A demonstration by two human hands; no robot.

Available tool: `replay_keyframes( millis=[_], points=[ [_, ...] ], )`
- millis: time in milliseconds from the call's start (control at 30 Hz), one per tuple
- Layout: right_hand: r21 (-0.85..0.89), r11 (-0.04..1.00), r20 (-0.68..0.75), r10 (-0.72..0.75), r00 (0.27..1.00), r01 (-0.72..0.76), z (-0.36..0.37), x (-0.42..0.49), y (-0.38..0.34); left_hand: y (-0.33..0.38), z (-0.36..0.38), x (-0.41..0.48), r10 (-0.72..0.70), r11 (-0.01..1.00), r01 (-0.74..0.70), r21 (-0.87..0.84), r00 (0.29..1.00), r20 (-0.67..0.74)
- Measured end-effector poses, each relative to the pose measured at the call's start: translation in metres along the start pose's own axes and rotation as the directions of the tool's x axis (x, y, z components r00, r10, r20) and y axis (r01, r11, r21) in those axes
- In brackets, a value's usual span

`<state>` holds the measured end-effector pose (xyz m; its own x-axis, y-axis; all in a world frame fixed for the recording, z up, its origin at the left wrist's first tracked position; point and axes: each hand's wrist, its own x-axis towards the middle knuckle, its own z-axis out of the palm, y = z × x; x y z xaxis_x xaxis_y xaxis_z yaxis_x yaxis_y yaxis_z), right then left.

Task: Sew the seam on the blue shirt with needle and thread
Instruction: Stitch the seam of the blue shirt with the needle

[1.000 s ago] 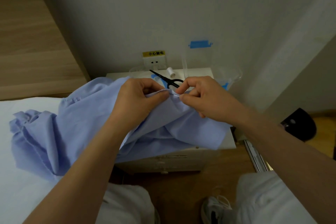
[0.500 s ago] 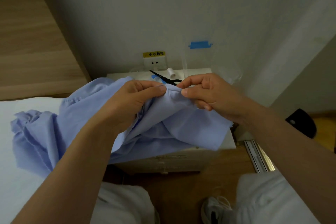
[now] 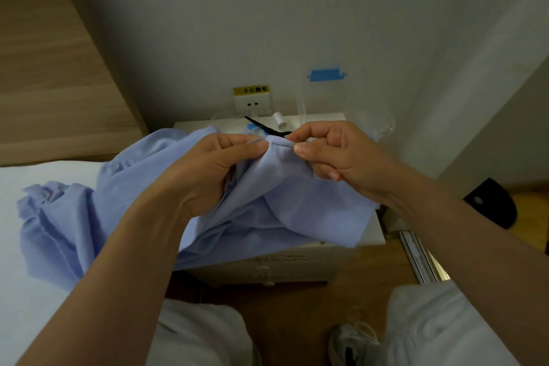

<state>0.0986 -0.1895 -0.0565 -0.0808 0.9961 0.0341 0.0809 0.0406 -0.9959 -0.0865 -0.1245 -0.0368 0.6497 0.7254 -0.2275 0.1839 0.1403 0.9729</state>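
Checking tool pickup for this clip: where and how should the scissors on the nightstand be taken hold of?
By the handles, from the near right. The scissors lie flat on the nightstand, blades pointing far-left toward the socket, handle end nearest the right hand and partly hidden behind the shirt. That hand pinches the shirt, so it would probably have to release first.

One shirt (image 3: 133, 217), one scissors (image 3: 262, 126), one spool (image 3: 278, 120).
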Motion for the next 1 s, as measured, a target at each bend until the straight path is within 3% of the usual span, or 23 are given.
replay_keyframes(
  millis=[1000],
  points=[
    [-0.004,0.999,-0.073,-0.032,0.997,0.032,0.013,0.000,0.004,-0.007,-0.002,0.004,-0.063,0.998,0.062,-0.006,0.995,-0.073]
  ],
)
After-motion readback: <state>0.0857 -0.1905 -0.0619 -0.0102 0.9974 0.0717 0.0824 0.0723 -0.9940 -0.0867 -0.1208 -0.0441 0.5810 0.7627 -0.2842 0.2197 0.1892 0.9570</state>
